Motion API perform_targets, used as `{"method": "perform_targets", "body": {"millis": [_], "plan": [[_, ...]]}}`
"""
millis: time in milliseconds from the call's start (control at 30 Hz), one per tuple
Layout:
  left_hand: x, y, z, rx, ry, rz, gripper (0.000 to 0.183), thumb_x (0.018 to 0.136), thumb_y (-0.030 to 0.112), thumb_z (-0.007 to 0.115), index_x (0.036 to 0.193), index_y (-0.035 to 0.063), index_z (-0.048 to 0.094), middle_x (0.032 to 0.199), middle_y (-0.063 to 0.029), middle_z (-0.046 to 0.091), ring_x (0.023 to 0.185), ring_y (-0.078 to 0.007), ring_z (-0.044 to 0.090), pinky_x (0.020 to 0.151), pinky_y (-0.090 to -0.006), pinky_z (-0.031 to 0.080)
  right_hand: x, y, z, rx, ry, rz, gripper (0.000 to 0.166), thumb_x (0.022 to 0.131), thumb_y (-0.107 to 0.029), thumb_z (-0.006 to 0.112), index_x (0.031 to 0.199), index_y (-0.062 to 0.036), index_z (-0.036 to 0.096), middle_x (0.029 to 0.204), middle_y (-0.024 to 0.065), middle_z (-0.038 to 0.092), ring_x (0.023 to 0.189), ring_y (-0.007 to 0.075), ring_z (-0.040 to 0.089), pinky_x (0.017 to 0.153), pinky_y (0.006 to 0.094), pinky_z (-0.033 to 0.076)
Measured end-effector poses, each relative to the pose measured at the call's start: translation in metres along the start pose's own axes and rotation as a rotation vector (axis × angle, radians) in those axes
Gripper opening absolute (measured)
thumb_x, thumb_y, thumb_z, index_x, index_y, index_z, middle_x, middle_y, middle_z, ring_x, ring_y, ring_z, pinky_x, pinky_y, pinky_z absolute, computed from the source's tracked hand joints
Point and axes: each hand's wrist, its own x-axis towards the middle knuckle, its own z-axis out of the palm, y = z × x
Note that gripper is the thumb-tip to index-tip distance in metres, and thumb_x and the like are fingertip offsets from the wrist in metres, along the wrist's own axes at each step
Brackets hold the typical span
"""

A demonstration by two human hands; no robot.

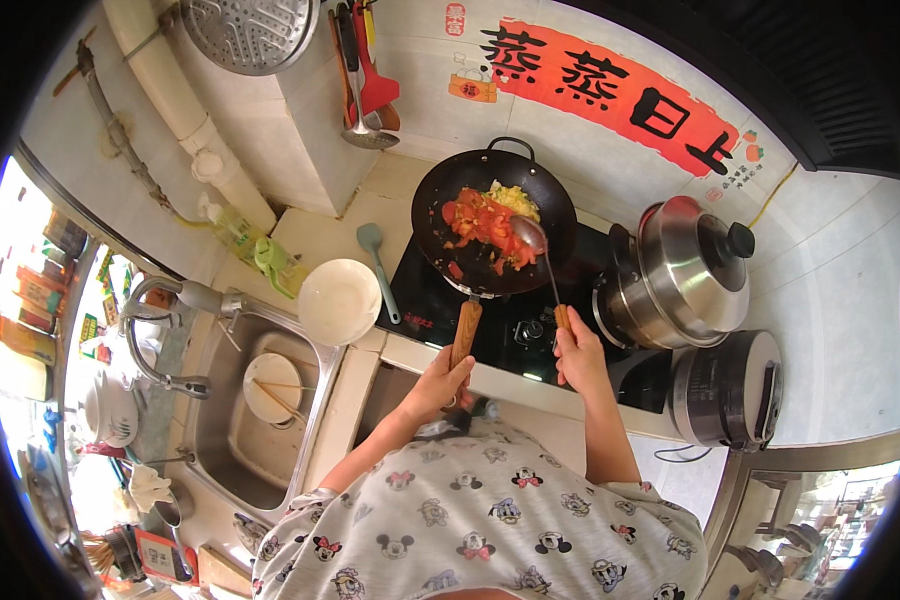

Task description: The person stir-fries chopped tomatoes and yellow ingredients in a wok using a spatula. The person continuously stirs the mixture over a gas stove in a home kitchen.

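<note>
A black wok (pixel 450 169) sits on the black glass cooktop (pixel 487 345). My left hand (pixel 442 386) grips the wok's wooden handle (pixel 466 330). In my right hand (pixel 583 354) is a metal ladle (pixel 529 231) with a wooden handle; its bowl rests against the food. Chopped tomato pieces (pixel 484 225) spread over the wok's middle, and yellow scrambled egg (pixel 514 199) lies beside them toward the far side. Left of the wok, a pale green spatula (pixel 375 259) lies partly on the counter and partly on the cooktop edge. Near it stands a white bowl (pixel 340 302) with wet residue inside.
On the right stand a lidded steel steamer pot (pixel 682 277) and a rice cooker (pixel 724 390). The sink (pixel 229 450) at left holds a white dish (pixel 271 382) with chopsticks across it. Oil bottles (pixel 262 247) stand behind the sink; utensils (pixel 367 82) hang on the wall.
</note>
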Motion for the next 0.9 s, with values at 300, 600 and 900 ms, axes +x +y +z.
{"method": "perform_targets", "body": {"millis": [300,600,900], "plan": [[0.003,0.001,-0.004,0.035,-0.013,0.020,0.026,0.101,0.028,0.053,0.105,0.0040,0.045,0.073,-0.0025,0.050,0.051,-0.0127,0.053,0.048,-0.0261,0.047,0.041,-0.002,0.018,-0.126,-0.047,-0.320,0.046,0.096,-0.021,0.057,0.140,-0.0093,0.050,0.078,0.0110,0.062,0.059,0.0146,0.059,0.057,0.0307,0.048],[0.000,-0.001,-0.004,-0.005,0.012,0.011,0.025,0.101,0.027,0.053,0.108,0.0037,0.046,0.073,-0.0024,0.050,0.052,-0.0126,0.053,0.047,-0.0262,0.047,0.011,-0.042,-0.032,-0.207,-0.338,-0.145,0.048,0.095,-0.015,0.056,0.142,-0.0094,0.048,0.074,0.0033,0.057,0.063,0.0107,0.054,0.061,0.0257,0.046],[-0.002,0.005,-0.001,0.009,0.003,0.001,0.023,0.101,0.026,0.053,0.106,0.0040,0.046,0.074,-0.0023,0.051,0.053,-0.0127,0.054,0.048,-0.0261,0.047,0.029,-0.004,-0.025,-0.348,-0.154,-0.355,0.048,0.095,-0.015,0.057,0.142,-0.0105,0.048,0.073,0.0042,0.058,0.063,0.0112,0.053,0.060,0.0264,0.046]]}}
